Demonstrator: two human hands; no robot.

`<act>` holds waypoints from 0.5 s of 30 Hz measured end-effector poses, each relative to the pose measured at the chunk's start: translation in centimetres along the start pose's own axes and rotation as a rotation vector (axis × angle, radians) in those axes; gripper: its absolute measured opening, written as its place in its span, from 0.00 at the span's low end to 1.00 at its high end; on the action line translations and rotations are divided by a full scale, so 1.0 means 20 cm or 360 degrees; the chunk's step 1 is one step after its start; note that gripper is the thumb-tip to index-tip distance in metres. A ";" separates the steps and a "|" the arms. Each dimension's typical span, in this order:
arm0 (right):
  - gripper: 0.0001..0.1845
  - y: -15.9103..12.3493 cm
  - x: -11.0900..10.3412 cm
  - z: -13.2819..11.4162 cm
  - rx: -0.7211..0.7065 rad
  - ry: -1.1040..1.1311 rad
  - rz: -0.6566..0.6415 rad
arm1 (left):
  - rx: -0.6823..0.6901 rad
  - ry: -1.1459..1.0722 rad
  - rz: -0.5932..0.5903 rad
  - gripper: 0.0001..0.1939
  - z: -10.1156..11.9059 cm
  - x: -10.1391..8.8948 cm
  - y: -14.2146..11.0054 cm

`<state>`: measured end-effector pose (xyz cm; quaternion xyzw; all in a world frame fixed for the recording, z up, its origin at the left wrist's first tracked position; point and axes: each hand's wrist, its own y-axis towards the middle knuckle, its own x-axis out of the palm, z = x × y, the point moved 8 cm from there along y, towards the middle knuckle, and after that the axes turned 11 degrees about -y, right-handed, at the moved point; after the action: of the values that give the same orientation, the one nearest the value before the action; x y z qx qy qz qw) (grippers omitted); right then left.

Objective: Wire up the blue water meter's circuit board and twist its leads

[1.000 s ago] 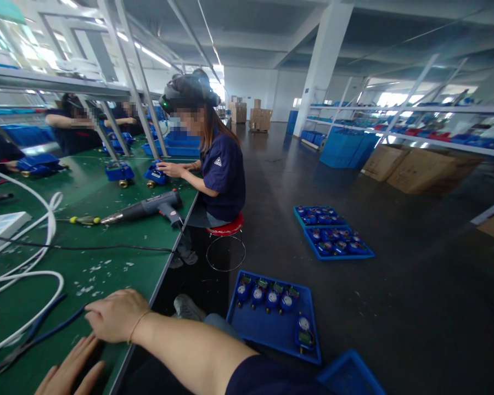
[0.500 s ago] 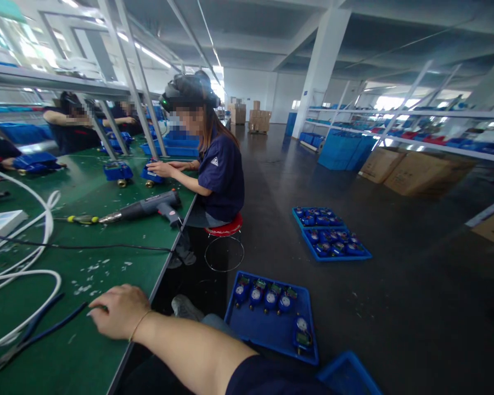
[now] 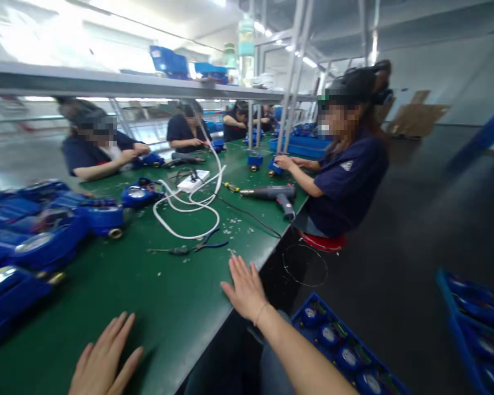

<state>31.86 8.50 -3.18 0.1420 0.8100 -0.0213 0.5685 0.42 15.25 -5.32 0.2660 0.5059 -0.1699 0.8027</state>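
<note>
The pliers (image 3: 209,244) lie on the green table (image 3: 181,296), blue handles spread, dark head next to a screwdriver (image 3: 179,250). The right hand (image 3: 246,291) is nearest them, palm down at the table edge, fingers a little apart. The left hand (image 3: 105,359) is at the table's near side, its thumb apart from the fingers. On the floor right of the table, a blue tray (image 3: 314,296) carries blue meters (image 3: 328,336) with white dials; the farther tray (image 3: 456,329) also contains meters, blurred.

View swung left; blue meters (image 3: 35,241) now visible at left; left hand (image 3: 107,359) returned to view; right hand (image 3: 246,291) opened, fingers extended, previously curled.
</note>
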 end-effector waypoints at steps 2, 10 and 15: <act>0.38 -0.07 0.04 -0.10 -0.0129 0.0020 -0.0094 | -0.0094 -0.0001 0.0011 0.29 -0.05 -0.01 -0.02; 0.37 -0.21 0.16 -0.53 -0.0805 -0.0031 -0.0526 | -0.0043 -0.0101 -0.0139 0.28 0.10 0.02 0.04; 0.41 0.10 0.13 -0.21 -0.0490 -0.0412 -0.0449 | 0.0064 -0.0171 -0.0170 0.29 0.13 0.03 0.00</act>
<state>27.66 11.81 -3.81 -0.0648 0.7359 0.0053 0.6740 2.57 13.64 -4.97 0.2452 0.4722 -0.2368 0.8129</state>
